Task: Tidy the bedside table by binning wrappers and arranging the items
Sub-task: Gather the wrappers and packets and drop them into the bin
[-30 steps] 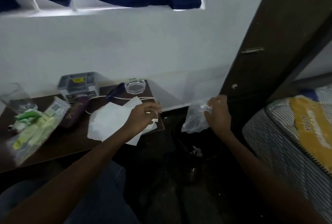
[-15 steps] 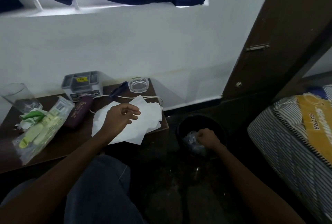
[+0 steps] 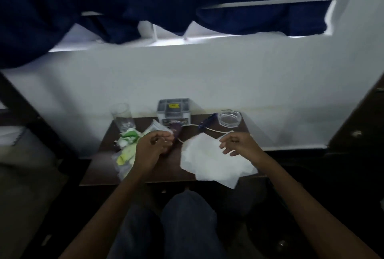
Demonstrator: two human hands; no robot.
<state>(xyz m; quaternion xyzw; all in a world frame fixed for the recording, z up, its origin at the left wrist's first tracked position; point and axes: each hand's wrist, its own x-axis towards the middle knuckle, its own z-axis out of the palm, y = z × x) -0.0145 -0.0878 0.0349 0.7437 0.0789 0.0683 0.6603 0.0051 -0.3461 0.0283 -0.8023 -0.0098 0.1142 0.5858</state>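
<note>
The dark wooden bedside table (image 3: 158, 172) stands against the white wall. My left hand (image 3: 153, 148) hovers over its middle with loosely curled fingers and nothing visible in it, beside a clear packet with green and yellow contents (image 3: 125, 155). A crumpled green and white wrapper (image 3: 128, 135) lies just behind that packet. My right hand (image 3: 239, 144) is empty, fingers spread, above the far edge of loose white paper sheets (image 3: 214, 163) that overhang the table's front right corner.
Along the wall stand a tall drinking glass (image 3: 122, 116), a grey box (image 3: 173, 111) and a glass ashtray (image 3: 229, 118). A blue pen (image 3: 207, 122), a white cable (image 3: 209, 130) and a dark pouch (image 3: 177, 129) lie between them. My knees (image 3: 187, 217) are under the table edge.
My right hand lowered the clear plastic bag into the black bin and came back empty over the white paper. My left hand moved left off the paper. The view swung left; the bin is out of sight.
</note>
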